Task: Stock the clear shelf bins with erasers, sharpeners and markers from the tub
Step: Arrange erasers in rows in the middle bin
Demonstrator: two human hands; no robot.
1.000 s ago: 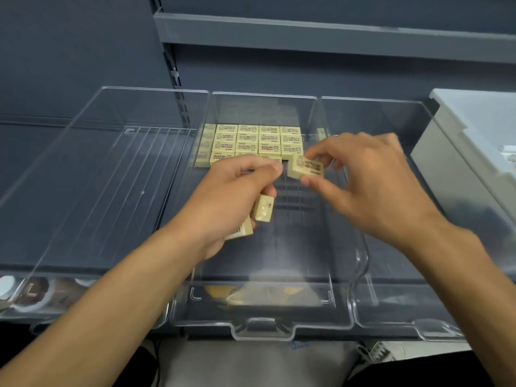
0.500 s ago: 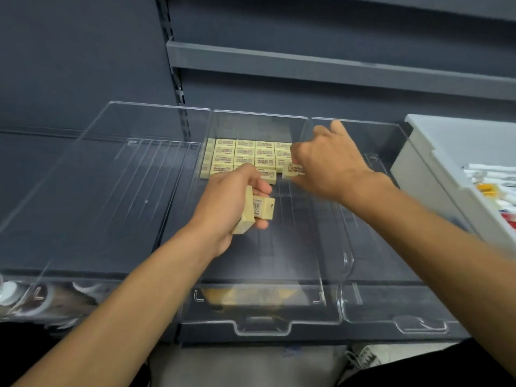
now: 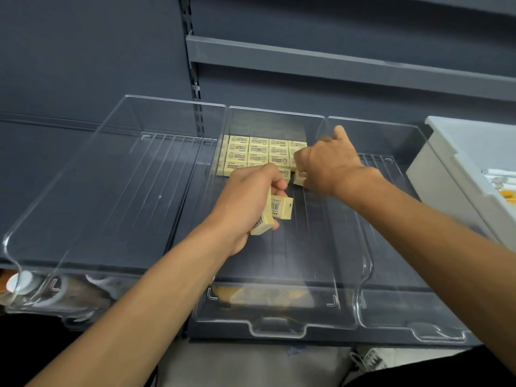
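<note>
Three clear bins sit side by side on the grey shelf. The middle bin [image 3: 275,324] holds several cream erasers [image 3: 258,150] laid in neat rows at its back. My left hand [image 3: 245,203] hovers over the middle of that bin and grips two loose erasers [image 3: 275,212]. My right hand [image 3: 325,163] reaches to the back right of the rows and pinches one eraser [image 3: 299,177] down at the end of the front row. The white tub [image 3: 449,174] stands at the right edge, with markers partly showing inside.
The left bin [image 3: 92,208] and the right bin [image 3: 396,247] flank the middle one. A grey shelf board [image 3: 335,62] runs above. More stock shows dimly through the bin fronts on the shelf below.
My right hand took an eraser from beside my left hand and carried it back to the rows. My left hand stayed over the bin with its erasers. The camera tilted up slightly.
</note>
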